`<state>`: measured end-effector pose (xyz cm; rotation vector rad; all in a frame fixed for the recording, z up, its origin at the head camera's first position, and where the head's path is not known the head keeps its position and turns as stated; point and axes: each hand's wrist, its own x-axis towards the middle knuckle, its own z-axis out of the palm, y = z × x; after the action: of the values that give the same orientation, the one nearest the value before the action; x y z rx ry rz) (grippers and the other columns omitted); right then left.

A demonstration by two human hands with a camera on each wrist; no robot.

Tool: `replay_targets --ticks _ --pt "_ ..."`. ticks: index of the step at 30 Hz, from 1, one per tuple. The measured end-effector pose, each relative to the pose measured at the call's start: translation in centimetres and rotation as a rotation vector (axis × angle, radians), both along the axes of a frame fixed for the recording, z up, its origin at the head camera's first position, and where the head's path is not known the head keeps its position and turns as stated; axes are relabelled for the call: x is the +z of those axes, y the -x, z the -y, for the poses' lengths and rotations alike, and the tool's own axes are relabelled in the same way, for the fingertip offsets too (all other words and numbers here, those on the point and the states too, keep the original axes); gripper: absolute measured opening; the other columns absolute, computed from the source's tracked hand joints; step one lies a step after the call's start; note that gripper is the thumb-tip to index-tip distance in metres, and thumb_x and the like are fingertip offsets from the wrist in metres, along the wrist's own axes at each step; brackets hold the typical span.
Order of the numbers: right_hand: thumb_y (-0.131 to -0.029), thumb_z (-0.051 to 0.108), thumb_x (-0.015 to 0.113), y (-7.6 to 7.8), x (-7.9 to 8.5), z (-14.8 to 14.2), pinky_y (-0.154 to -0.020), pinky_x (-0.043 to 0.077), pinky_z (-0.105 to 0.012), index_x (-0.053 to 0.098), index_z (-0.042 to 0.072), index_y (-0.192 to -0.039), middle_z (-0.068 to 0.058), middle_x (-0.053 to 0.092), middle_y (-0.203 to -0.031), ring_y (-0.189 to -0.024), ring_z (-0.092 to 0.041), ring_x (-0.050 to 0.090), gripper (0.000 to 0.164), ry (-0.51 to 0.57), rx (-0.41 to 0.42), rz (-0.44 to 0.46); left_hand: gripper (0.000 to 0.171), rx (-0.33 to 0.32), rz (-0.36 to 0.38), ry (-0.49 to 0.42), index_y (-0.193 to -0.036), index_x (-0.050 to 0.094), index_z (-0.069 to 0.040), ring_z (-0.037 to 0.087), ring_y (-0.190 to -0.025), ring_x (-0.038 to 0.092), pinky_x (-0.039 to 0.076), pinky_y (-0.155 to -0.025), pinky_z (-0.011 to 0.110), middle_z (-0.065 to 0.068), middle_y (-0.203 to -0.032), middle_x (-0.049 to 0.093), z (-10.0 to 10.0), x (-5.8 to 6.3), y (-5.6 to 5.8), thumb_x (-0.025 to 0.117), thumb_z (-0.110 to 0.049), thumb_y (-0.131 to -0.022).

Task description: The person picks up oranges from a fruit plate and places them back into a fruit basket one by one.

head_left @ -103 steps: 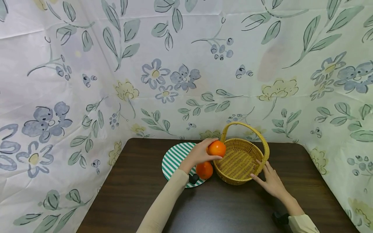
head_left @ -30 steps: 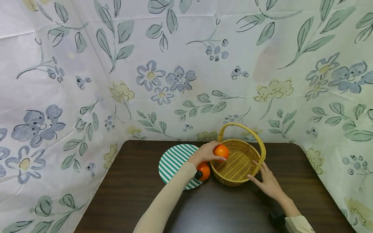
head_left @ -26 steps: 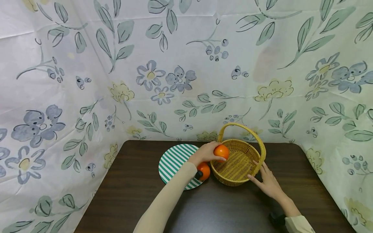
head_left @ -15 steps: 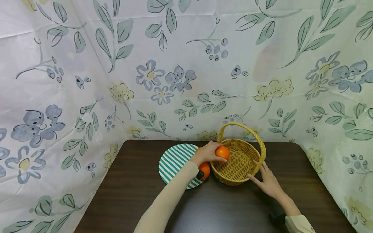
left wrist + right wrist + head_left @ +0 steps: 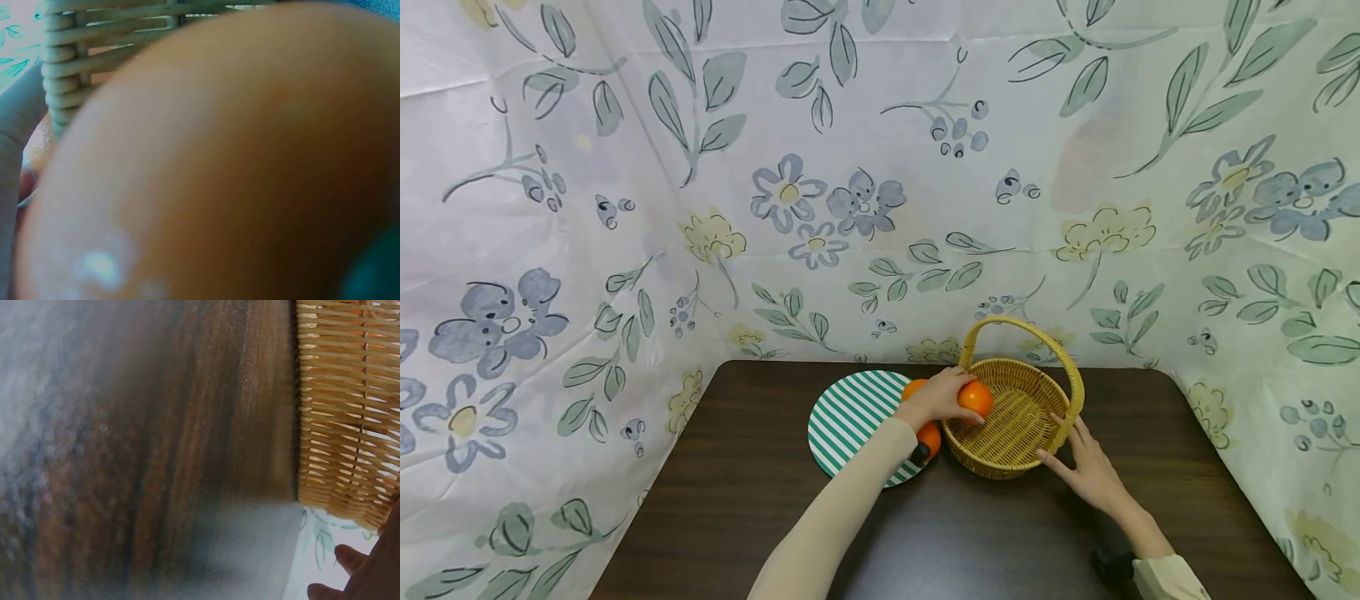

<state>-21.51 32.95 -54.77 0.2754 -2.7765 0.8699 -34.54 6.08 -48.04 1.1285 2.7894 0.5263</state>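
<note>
My left hand [image 5: 942,396] grips a smooth, round orange [image 5: 976,398] over the left side of a yellow wicker basket [image 5: 1000,469]. Two more oranges show partly behind that hand and wrist: one in front [image 5: 932,435] and one farther back [image 5: 913,388]. They sit at the right side of a round green-and-white striped mat [image 5: 842,417]. My right hand [image 5: 1096,471] rests its fingers against the basket's right side, by the foot of the handle. A blurred orange surface [image 5: 187,162] fills most of the left wrist view; which orange it is, I cannot tell.
The basket's tall arched handle [image 5: 1028,327] rises over its opening. Everything stands on a dark wooden table [image 5: 985,542]. A floral cloth [image 5: 880,167] hangs behind the table and along both sides.
My left hand has moved the held orange rightward from beside the basket to over its left side. The rear orange has come into view behind that hand. My right hand stays against the basket.
</note>
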Motion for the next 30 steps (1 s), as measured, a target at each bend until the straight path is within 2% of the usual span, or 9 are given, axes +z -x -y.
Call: replay_targets --ticks 7,15,24,30 --pt "-0.089 0.039 0.060 0.0 -0.1 -0.1 -0.087 0.028 -0.070 0.027 0.011 -0.146 -0.019 0.007 -0.153 -0.125 -0.054 0.026 0.072 -0.003 -0.003 0.004 0.082 -0.008 -0.013 0.015 -0.138 0.045 -0.014 0.019 -0.123 0.044 0.041 -0.099 0.032 0.005 -0.140 0.041 -0.1 -0.3 0.0 0.069 -0.057 -0.073" --pt "-0.090 0.040 0.058 0.1 -0.2 -0.2 -0.084 0.029 -0.072 0.026 0.012 -0.147 -0.016 0.003 -0.154 -0.124 -0.054 0.027 0.071 -0.011 -0.004 0.017 0.081 -0.009 -0.033 0.032 -0.139 0.044 -0.015 0.019 -0.122 0.043 0.042 -0.097 0.031 0.003 -0.138 0.043 -0.2 -0.8 0.2 0.068 -0.058 -0.074" --pt "-0.089 0.041 0.059 0.2 -0.3 -0.2 -0.086 0.029 -0.071 0.027 0.011 -0.146 -0.016 0.006 -0.154 -0.125 -0.053 0.028 0.072 -0.007 -0.001 0.001 0.075 -0.012 -0.017 0.039 -0.139 0.044 -0.015 0.018 -0.122 0.043 0.041 -0.098 0.029 0.003 -0.138 0.045 -0.3 -0.3 -0.4 0.067 -0.052 -0.078" --pt "-0.089 0.040 0.060 0.2 -0.4 -0.3 -0.085 0.030 -0.071 0.028 0.010 -0.146 -0.016 0.005 -0.154 -0.124 -0.053 0.029 0.071 -0.005 0.003 -0.004 0.072 -0.023 -0.032 0.034 -0.139 0.044 -0.015 0.019 -0.124 0.042 0.040 -0.100 0.028 0.003 -0.139 0.045 -0.2 0.4 -0.4 0.064 -0.051 -0.081"
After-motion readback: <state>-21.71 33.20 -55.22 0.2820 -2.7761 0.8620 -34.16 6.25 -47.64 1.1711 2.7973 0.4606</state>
